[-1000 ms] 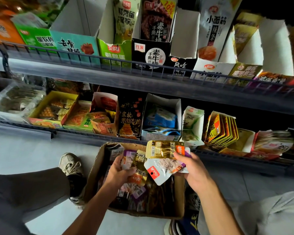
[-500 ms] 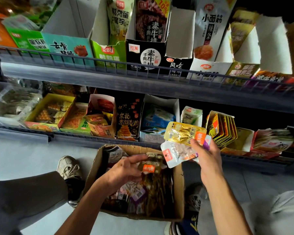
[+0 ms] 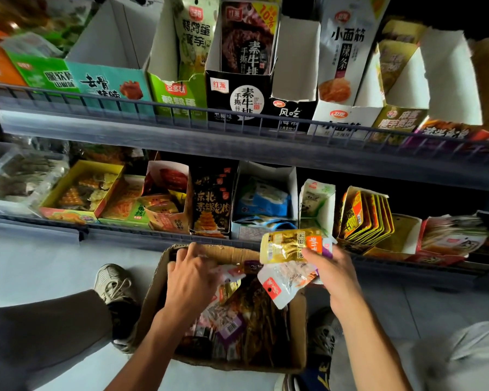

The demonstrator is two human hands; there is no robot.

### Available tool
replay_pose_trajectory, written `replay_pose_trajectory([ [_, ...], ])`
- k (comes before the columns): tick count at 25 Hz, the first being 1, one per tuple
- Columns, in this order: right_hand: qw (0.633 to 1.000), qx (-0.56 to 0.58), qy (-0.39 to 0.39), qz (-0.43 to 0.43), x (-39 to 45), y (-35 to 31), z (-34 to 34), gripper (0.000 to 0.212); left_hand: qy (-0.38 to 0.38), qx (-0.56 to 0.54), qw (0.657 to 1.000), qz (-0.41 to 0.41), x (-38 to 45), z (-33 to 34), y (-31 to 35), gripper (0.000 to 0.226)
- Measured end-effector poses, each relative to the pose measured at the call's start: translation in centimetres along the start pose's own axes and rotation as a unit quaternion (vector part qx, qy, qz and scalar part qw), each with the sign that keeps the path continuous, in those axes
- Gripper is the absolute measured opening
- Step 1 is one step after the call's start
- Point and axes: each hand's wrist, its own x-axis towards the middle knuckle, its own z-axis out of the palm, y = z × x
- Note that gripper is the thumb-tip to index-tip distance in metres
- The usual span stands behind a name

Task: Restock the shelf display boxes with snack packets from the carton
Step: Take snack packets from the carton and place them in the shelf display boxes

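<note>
A brown cardboard carton point(image 3: 152, 303) stands on the floor below the shelf, full of mixed snack packets point(image 3: 237, 325). My left hand point(image 3: 191, 280) reaches into its far left corner, fingers spread over the packets and close to the back rim; I see nothing gripped in it. My right hand point(image 3: 335, 273) hovers over the carton's right side and grips a small bundle: a gold packet point(image 3: 290, 245) on top, a white packet with a red label point(image 3: 284, 282) below. Display boxes line the lower shelf point(image 3: 266, 176) just behind.
The upper shelf point(image 3: 237, 142) carries tall display boxes behind a wire rail, some of them bare inside. A shoe point(image 3: 112, 280) and a trouser leg lie left of the carton, another shoe point(image 3: 321, 334) to its right. Grey floor surrounds the carton.
My left hand has moved from the carton's middle to its far left corner, and the small dark packet it held is gone from it. My right hand keeps its bundle, slightly lower.
</note>
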Motion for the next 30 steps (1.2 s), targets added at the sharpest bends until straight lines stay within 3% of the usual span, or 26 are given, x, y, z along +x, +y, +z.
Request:
replay_pose_trajectory([
  [2, 0.995, -0.095, -0.008, -0.019, -0.4, -0.1, 0.3, 0.010, 0.014, -0.160, 0.987, 0.001, 0.3, -0.5, 0.3, 0.025],
  [4, 0.980, -0.194, -0.028, -0.027, -1.3, -0.3, 1.6, 0.006, 0.006, -0.314, 0.949, -0.019, 0.2, -0.6, 1.6, 0.006],
  [6, 0.962, -0.264, -0.058, -0.028, -2.6, -0.3, 3.8, 0.007, -0.028, -0.363, 0.931, 0.006, -0.1, -0.4, 3.0, 0.015],
  [8, 0.972, -0.221, -0.082, -0.020, -3.7, -0.2, 5.7, 0.014, -0.086, -0.388, 0.917, 0.018, -0.5, 0.2, 3.9, 0.012],
  [11, 0.978, -0.191, -0.090, 0.004, -4.6, -0.5, 6.6, 0.032, -0.139, -0.460, 0.876, -0.045, -0.5, 0.4, 4.6, 0.021],
  [13, 0.986, -0.098, -0.126, 0.044, -5.1, -1.2, 6.3, 0.046, -0.151, -0.565, 0.807, -0.082, -0.5, -0.2, 5.4, 0.030],
  [15, 0.981, 0.026, -0.172, 0.083, -5.2, -2.0, 5.7, 0.050, -0.177, -0.690, 0.690, -0.130, -0.5, -1.5, 5.8, 0.049],
  [16, 0.978, 0.062, -0.186, 0.077, -5.4, -2.5, 5.4, 0.044, -0.199, -0.728, 0.637, -0.158, -0.6, -2.4, 5.8, 0.058],
  [18, 0.984, -0.006, -0.177, -0.021, -5.4, -2.3, 5.4, 0.023, -0.225, -0.756, 0.591, -0.169, -0.8, -4.0, 5.9, 0.059],
  [20, 0.954, -0.195, -0.106, -0.203, -5.4, -1.7, 5.7, 0.029, -0.221, -0.778, 0.568, -0.151, -0.8, -4.9, 5.9, 0.058],
  [22, 0.920, -0.264, -0.038, -0.288, -5.3, -1.3, 6.0, 0.054, -0.211, -0.790, 0.551, -0.167, -0.5, -5.1, 6.1, 0.065],
  [23, 0.923, -0.263, -0.030, -0.279, -5.5, -1.6, 6.1, 0.065, -0.204, -0.782, 0.558, -0.188, -0.4, -5.2, 6.3, 0.060],
  [25, 0.967, -0.173, -0.061, -0.177, -6.0, -2.5, 6.0, 0.068, -0.180, -0.760, 0.586, -0.217, -0.3, -5.5, 6.8, 0.040],
  [27, 0.985, -0.079, -0.075, -0.135, -5.9, -2.2, 5.8, 0.054, -0.158, -0.735, 0.624, -0.213, -0.2, -6.1, 7.6, 0.028],
  [30, 0.987, -0.001, -0.008, -0.158, -5.6, -2.4, 5.1, 0.027, -0.154, -0.712, 0.649, -0.219, 0.0, -6.8, 8.2, 0.036],
])
